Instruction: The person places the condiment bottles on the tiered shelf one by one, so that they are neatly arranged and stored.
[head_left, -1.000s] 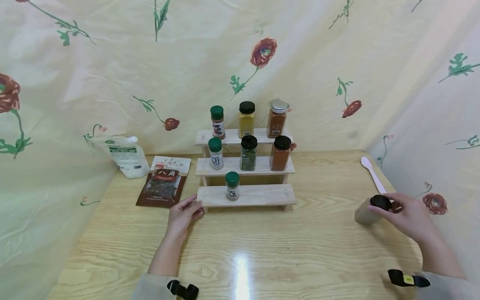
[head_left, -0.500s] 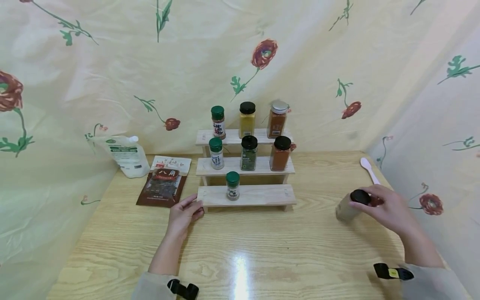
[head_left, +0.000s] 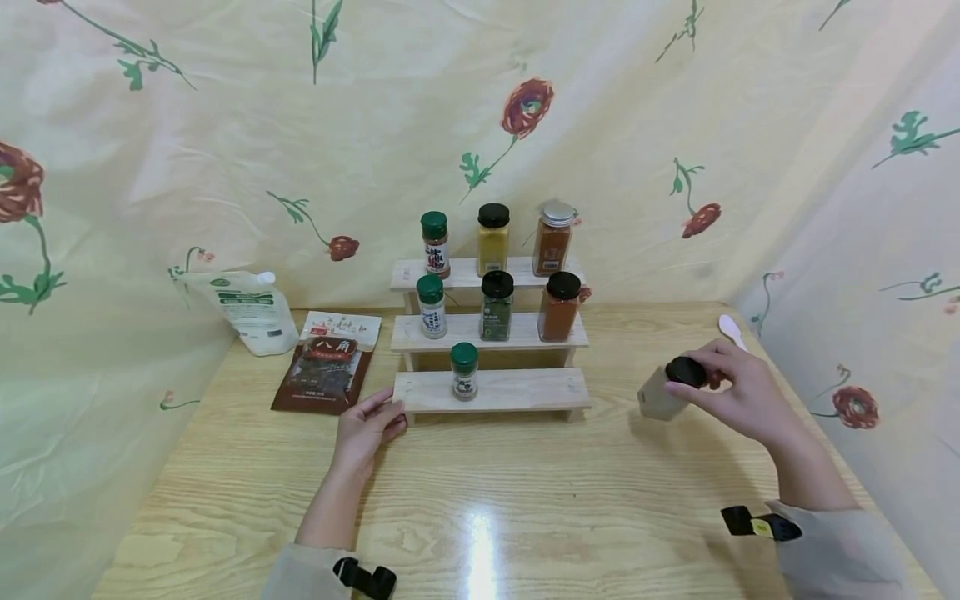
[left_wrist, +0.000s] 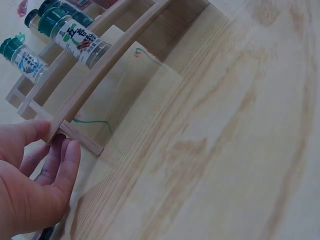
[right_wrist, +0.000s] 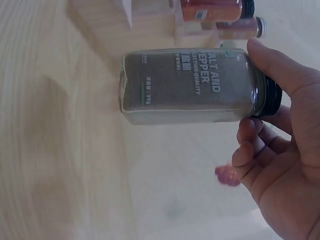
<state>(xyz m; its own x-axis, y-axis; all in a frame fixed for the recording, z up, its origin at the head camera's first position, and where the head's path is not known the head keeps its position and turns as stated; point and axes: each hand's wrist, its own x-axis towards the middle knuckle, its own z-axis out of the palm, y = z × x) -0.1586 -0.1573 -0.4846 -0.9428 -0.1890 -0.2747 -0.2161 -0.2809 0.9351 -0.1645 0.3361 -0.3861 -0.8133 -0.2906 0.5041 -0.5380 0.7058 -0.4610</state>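
My right hand (head_left: 738, 392) pinches a square glass jar of salt and pepper (right_wrist: 185, 82) by its black lid, thumb on one side and fingers on the other. Grey-brown powder fills the jar (head_left: 660, 397), which tilts over the right part of the table. My left hand (head_left: 367, 431) grips the left end of the lowest step of a wooden tiered rack (head_left: 532, 390); thumb and fingers close on the corner in the left wrist view. On that step stands a small green-capped shaker (head_left: 465, 372). Several spice jars, among them a green one (head_left: 497, 307), stand on the upper steps.
A brown packet (head_left: 326, 367) lies left of the rack, with a white spouted pouch (head_left: 255, 315) leaning on the wall behind it. Beyond my right hand lies a pale spoon (head_left: 731, 330), partly hidden. Flowered cloth (head_left: 637, 108) bounds the wooden table (head_left: 570, 492) at back and sides.
My right hand has carried the salt and pepper jar leftward and slightly away from me, toward the rack. The left hand stays on the rack's corner.
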